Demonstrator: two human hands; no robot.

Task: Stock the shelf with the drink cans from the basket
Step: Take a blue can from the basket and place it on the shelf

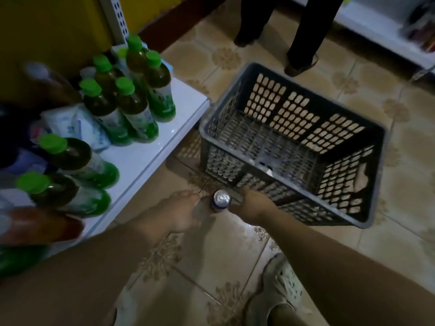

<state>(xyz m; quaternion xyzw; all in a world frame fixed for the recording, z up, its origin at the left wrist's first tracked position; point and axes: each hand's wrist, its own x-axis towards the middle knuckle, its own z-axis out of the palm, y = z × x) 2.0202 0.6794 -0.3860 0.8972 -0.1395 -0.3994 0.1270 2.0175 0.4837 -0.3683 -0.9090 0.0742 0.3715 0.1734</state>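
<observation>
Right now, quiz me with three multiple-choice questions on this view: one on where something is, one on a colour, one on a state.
1. Where is the drink can?
A. between the left hand and right hand, by the basket corner
B. on the shelf
C. inside the basket

2. What colour are the caps on the dark bottles?
A. red
B. white
C. green

3. How does the can sit?
A. lying on its side
B. upright, top up
C. crushed flat

Answers: 1 A, its silver top shows between both hands at the basket's near corner; 2 C, those caps are bright green; 3 B, its round lid faces the camera.
</observation>
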